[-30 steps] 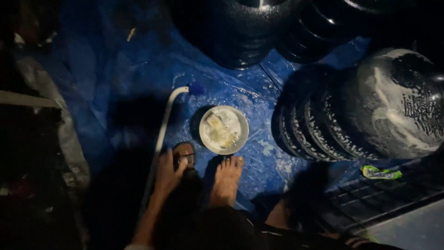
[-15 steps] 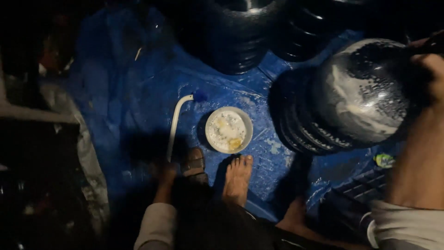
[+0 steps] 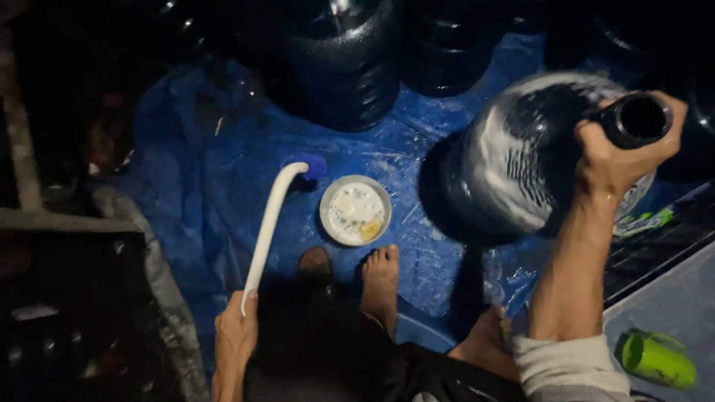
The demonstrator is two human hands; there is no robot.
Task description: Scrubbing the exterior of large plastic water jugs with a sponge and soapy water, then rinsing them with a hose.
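Below, right hand (image 3: 622,160) clamped around the dark neck of a large water jug (image 3: 521,160), fingers curled tight under the open mouth, jug tipped on its side with pale suds streaked across its ribbed wall. Left hand (image 3: 234,335) closed around the lower end of a long white curved handle (image 3: 268,227), thumb up along the shaft; far end hooked over beside a small blue piece (image 3: 314,165), too dim to tell apart. Between handle and jug, on a wet blue tarpaulin (image 3: 201,149), a shallow round bowl (image 3: 355,210) of soapy white liquid with a yellow scrap at its near edge. Just below the bowl, two bare feet (image 3: 381,279), toes nearly at its rim. Beyond, upright along the top, more dark jugs (image 3: 342,59). Lower right, on a paler floor well apart from the tarpaulin, a green cup (image 3: 655,359) lying on its side. Left edge lost in shadow.
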